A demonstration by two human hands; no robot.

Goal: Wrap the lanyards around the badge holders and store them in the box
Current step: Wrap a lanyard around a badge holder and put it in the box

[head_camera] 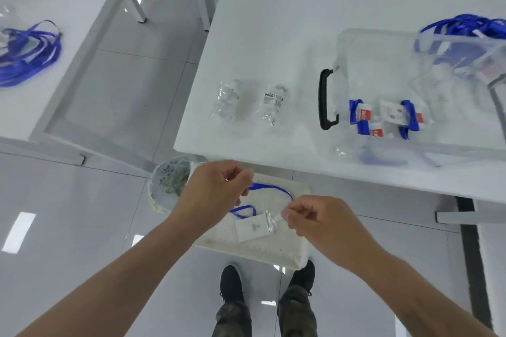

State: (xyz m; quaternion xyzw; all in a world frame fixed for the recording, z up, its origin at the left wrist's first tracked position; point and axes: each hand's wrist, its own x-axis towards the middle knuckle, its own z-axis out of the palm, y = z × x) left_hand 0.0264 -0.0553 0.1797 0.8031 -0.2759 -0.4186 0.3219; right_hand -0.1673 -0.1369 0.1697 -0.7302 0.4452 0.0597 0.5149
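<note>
**Badge holder held at waist height, box waiting on the desk**

Nearest: two black shoes (267,282) on the glossy floor. Above them, left hand (216,194) with fingers curled, pinching the blue lanyard (269,189) near its upper loop. Right hand (320,219) likewise curled, thumb and fingertips pinching the clear clip end of the badge holder (253,228). Holder hanging between both hands, tilted, lanyard looping loosely from it, not yet wound round. Beneath the hands, a pale rectangular tray-like container (290,249) and, to its left, a round bin (169,180) lined with plastic.

Further off, on the white desk (273,22): two crumpled clear wrappers (247,101), the right one printed "UHOO", upside down. Beside them, right, a clear plastic box (380,63) with a black handle (325,100); inside, at its near end, wrapped badge holders (383,117) bound in blue, red labels reading "UHOO". Smaller print unreadable.

Farthest: a tangle of blue lanyards (465,26) behind the box's far right corner, and another blue heap (27,52) on a second desk (68,3) at left.
</note>
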